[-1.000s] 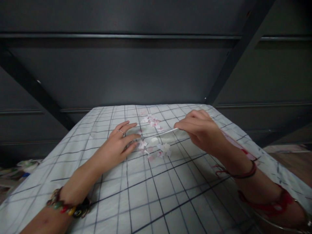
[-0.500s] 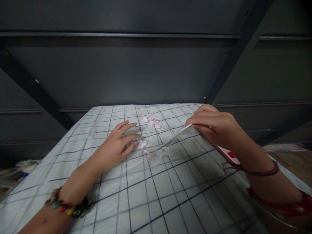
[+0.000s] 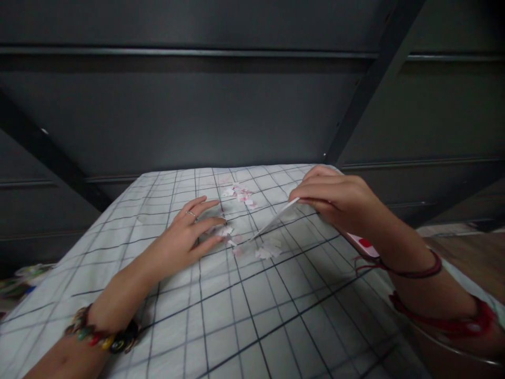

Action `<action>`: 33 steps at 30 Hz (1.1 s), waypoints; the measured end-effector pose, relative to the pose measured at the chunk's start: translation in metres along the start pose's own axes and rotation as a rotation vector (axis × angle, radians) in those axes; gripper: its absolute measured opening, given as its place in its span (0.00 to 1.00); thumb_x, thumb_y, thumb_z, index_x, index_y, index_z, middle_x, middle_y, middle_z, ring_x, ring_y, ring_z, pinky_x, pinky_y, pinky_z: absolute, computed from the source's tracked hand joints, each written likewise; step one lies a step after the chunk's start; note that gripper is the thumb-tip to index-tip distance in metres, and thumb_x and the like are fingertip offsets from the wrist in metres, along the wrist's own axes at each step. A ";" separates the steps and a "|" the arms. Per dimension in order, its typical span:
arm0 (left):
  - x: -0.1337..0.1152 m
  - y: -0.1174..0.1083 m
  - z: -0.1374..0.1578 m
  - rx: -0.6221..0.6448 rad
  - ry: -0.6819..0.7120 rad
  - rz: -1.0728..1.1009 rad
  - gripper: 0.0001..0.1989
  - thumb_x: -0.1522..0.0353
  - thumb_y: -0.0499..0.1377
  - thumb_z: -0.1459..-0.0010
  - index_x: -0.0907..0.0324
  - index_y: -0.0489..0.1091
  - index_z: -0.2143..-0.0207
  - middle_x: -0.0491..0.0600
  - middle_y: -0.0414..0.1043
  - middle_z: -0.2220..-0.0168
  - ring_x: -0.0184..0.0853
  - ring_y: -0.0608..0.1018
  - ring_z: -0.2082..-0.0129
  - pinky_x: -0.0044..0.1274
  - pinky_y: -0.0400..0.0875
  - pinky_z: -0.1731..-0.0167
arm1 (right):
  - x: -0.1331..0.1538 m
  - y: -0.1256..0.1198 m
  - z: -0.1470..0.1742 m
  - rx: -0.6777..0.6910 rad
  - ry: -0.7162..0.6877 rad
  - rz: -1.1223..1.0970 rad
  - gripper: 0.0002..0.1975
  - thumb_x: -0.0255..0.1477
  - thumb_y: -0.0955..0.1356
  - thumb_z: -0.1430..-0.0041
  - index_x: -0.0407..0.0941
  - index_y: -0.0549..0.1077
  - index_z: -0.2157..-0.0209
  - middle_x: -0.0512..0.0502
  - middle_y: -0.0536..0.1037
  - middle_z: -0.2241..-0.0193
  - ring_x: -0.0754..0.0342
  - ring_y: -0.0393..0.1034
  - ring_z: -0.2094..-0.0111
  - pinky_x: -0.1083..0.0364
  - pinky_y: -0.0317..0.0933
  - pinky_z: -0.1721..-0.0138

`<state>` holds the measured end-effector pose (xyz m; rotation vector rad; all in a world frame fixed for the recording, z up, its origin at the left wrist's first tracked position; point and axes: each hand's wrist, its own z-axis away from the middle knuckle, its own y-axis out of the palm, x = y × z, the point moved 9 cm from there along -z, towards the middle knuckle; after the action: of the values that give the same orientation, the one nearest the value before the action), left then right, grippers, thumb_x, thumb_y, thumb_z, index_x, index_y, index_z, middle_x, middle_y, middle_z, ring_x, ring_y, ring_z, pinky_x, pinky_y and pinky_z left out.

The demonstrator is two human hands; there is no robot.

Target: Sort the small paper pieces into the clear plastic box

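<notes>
My left hand (image 3: 179, 237) rests low over the checked cloth, fingers spread and holding nothing. Beside its fingertips lies a loose group of small torn-looking paper scraps (image 3: 221, 230), white with pink, partly hidden by the fingers. My right hand (image 3: 339, 197) pinches the upper end of a thin, stiff white card (image 3: 276, 216). The card slants down to the left, its lower edge at or just above the cloth. More scraps (image 3: 269, 248) lie just in front of that edge. A further pile of pink and white scraps (image 3: 241, 195) sits farther back, between the hands.
A white cloth with dark grid lines (image 3: 252, 316) covers the table. Dark grey panels (image 3: 221, 110) rise behind it. A flat pink object with a red patch (image 3: 361, 243) shows under my right wrist. A round rim (image 3: 457, 351) is at lower right.
The card and my right hand have shifted slightly left, and the scraps in front now show apart from the card's edge. My left hand stays nearly still; the whole view has shifted a little.
</notes>
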<state>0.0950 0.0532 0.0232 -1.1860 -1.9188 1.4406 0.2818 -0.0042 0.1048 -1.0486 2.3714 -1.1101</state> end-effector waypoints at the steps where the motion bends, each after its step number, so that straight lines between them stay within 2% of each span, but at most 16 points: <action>1: -0.003 0.002 0.001 0.023 0.019 0.022 0.17 0.58 0.54 0.35 0.57 0.70 0.49 0.55 0.58 0.39 0.52 0.54 0.36 0.45 0.55 0.39 | 0.003 0.001 -0.001 0.016 -0.012 0.008 0.13 0.24 0.61 0.36 0.44 0.75 0.71 0.50 0.76 0.75 0.58 0.67 0.70 0.57 0.62 0.64; 5: -0.011 0.012 0.005 0.110 0.063 0.089 0.35 0.50 0.62 0.44 0.55 0.61 0.39 0.58 0.49 0.34 0.57 0.49 0.34 0.49 0.53 0.40 | 0.016 0.000 -0.004 0.138 -0.066 0.001 0.15 0.19 0.60 0.38 0.44 0.75 0.71 0.51 0.76 0.76 0.58 0.67 0.71 0.58 0.62 0.66; 8: -0.014 0.018 0.007 0.146 0.082 0.100 0.42 0.47 0.63 0.48 0.55 0.56 0.37 0.60 0.46 0.33 0.61 0.46 0.34 0.52 0.51 0.41 | 0.022 -0.012 -0.001 0.177 -0.017 -0.005 0.14 0.18 0.61 0.39 0.44 0.76 0.69 0.51 0.76 0.76 0.58 0.68 0.71 0.59 0.62 0.68; 11: -0.016 0.022 0.007 0.159 0.101 0.108 0.42 0.47 0.64 0.49 0.54 0.57 0.37 0.60 0.44 0.33 0.62 0.46 0.35 0.53 0.51 0.41 | 0.025 -0.027 0.007 0.108 0.081 0.025 0.11 0.19 0.62 0.40 0.44 0.76 0.67 0.49 0.76 0.74 0.58 0.69 0.70 0.59 0.63 0.69; 13: -0.017 0.022 0.008 0.156 0.112 0.117 0.42 0.48 0.65 0.50 0.53 0.58 0.37 0.59 0.43 0.33 0.62 0.46 0.35 0.53 0.51 0.41 | 0.028 -0.031 0.015 0.084 0.125 0.124 0.12 0.19 0.62 0.41 0.44 0.76 0.67 0.48 0.75 0.73 0.57 0.69 0.70 0.59 0.63 0.70; 17: -0.021 0.021 0.007 0.144 0.137 0.126 0.40 0.50 0.67 0.50 0.52 0.60 0.38 0.58 0.43 0.33 0.60 0.47 0.34 0.50 0.51 0.41 | 0.047 -0.024 0.030 0.115 0.074 0.415 0.15 0.16 0.60 0.43 0.43 0.75 0.64 0.47 0.75 0.74 0.55 0.67 0.73 0.56 0.61 0.73; 21: -0.026 0.020 0.007 0.152 0.159 0.133 0.39 0.51 0.67 0.50 0.53 0.61 0.39 0.59 0.45 0.33 0.59 0.47 0.34 0.50 0.51 0.40 | 0.059 -0.017 0.039 0.192 0.087 0.568 0.16 0.13 0.59 0.45 0.40 0.75 0.67 0.44 0.75 0.74 0.55 0.65 0.75 0.55 0.61 0.74; 24: -0.028 0.019 0.007 0.151 0.165 0.137 0.39 0.52 0.69 0.51 0.51 0.61 0.39 0.58 0.45 0.33 0.59 0.46 0.34 0.50 0.51 0.40 | 0.066 -0.020 0.041 0.239 0.110 0.560 0.18 0.12 0.58 0.47 0.41 0.75 0.68 0.44 0.74 0.75 0.54 0.66 0.75 0.54 0.62 0.73; 28: -0.028 0.019 0.008 0.150 0.169 0.148 0.40 0.55 0.70 0.52 0.49 0.59 0.39 0.56 0.44 0.32 0.57 0.46 0.34 0.50 0.51 0.40 | 0.080 -0.041 0.042 0.131 0.090 0.496 0.16 0.15 0.59 0.43 0.42 0.74 0.64 0.45 0.75 0.75 0.54 0.67 0.74 0.54 0.62 0.74; 33: -0.028 0.016 0.008 0.125 0.166 0.142 0.37 0.57 0.70 0.50 0.49 0.62 0.40 0.55 0.48 0.33 0.56 0.49 0.34 0.48 0.54 0.40 | 0.098 -0.054 0.056 0.106 0.027 0.537 0.16 0.17 0.56 0.40 0.46 0.71 0.67 0.47 0.75 0.76 0.52 0.68 0.72 0.52 0.62 0.71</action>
<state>0.1097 0.0269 0.0090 -1.3600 -1.6384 1.4603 0.2721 -0.1283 0.1115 -0.3234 2.3719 -1.0268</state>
